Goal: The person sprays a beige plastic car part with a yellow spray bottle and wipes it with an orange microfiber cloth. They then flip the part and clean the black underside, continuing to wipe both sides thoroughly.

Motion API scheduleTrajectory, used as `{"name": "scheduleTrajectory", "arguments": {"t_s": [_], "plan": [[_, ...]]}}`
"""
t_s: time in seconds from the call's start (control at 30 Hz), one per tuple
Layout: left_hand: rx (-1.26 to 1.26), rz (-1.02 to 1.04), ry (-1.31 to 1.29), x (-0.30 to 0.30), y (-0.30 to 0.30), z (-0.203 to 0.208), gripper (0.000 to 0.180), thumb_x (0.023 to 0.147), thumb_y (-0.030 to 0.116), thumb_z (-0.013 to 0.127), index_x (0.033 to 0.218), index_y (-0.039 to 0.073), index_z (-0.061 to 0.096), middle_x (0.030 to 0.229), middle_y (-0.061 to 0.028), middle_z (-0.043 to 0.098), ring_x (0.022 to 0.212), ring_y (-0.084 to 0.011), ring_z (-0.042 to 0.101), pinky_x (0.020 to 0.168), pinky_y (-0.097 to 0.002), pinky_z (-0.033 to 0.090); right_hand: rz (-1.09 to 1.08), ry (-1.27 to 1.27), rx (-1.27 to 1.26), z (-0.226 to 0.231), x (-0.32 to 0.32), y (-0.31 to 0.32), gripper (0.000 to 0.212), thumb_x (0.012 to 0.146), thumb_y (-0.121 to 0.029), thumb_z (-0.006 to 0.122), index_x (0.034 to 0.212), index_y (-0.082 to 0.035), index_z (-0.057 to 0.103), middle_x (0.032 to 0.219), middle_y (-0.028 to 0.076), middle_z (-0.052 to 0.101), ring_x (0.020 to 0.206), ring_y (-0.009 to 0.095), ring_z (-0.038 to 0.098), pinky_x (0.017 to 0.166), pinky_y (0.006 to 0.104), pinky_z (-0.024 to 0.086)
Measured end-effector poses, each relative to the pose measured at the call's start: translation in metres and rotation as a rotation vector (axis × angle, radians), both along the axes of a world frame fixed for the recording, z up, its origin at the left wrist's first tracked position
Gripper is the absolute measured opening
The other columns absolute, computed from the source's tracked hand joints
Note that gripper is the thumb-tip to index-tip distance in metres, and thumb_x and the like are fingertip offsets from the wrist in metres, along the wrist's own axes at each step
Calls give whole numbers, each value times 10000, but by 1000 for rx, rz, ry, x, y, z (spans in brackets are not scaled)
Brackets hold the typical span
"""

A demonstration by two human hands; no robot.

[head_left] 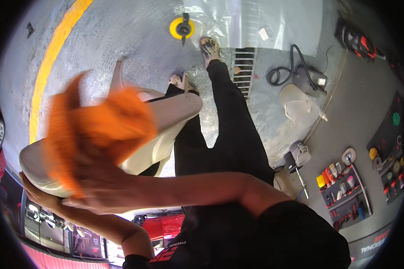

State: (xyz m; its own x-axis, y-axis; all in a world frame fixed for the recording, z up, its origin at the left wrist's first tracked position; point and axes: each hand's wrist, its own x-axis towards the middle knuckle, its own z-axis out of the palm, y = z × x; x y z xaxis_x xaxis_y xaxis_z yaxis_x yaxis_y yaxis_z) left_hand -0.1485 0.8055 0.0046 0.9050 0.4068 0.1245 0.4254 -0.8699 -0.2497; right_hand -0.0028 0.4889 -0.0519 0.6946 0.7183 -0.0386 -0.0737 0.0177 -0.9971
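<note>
My right hand reaches across to the left, closed on an orange cloth. Cloth and fingers are smeared by motion. The cloth lies over or just above a pale beige, rounded piece that looks like part of a moulded chair or seat; its kind is not certain. My left hand grips the piece's rounded left end from beneath, fingers bent up along the edge. Part of that end and the middle of the piece are hidden behind the cloth and my right hand. The piece slants in front of my legs.
A yellow round pad or disc lies on the grey floor ahead, near a drain grate. To the right are a vacuum-like machine with a black hose, a translucent bucket and a shelf of bottles. A red car shows behind.
</note>
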Motion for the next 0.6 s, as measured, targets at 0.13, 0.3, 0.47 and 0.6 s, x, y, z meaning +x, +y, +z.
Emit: {"name": "scheduleTrajectory", "arguments": {"t_s": [0.13,0.3,0.47,0.6], "plan": [[-335,423,-256,34,-42,3,650,976,452,572,1464,22,570,1430,-237,625,1273,-410,637,1045,-516,528,-50,126,176,1,43,8,536,1005,-323,587,1497,-122,513,1575,188,449,1451,384,423,1191,541,313],[-229,305,-222,14,-25,3,486,1037,259,539,1457,17,583,1397,-237,646,1216,-376,671,1020,-467,546,188,135,-441,-123,5,-150,491,955,-160,624,1439,-80,600,1550,185,506,1482,372,424,1206,481,381],[-119,168,-185,5,-18,-5,441,982,165,640,1389,-1,609,1314,-228,685,1146,-393,696,975,-481,564,54,253,-635,-212,-42,-226,412,1059,-241,526,1388,5,564,1371,256,577,1344,446,491,1128,529,388],[51,-63,-131,13,-32,-7,356,1011,209,619,1283,-18,657,1236,-226,705,1098,-391,697,948,-483,552,95,48,-353,-77,-28,-123,478,1012,-191,607,1435,-2,490,1394,258,517,1327,452,481,1146,542,351]]}}
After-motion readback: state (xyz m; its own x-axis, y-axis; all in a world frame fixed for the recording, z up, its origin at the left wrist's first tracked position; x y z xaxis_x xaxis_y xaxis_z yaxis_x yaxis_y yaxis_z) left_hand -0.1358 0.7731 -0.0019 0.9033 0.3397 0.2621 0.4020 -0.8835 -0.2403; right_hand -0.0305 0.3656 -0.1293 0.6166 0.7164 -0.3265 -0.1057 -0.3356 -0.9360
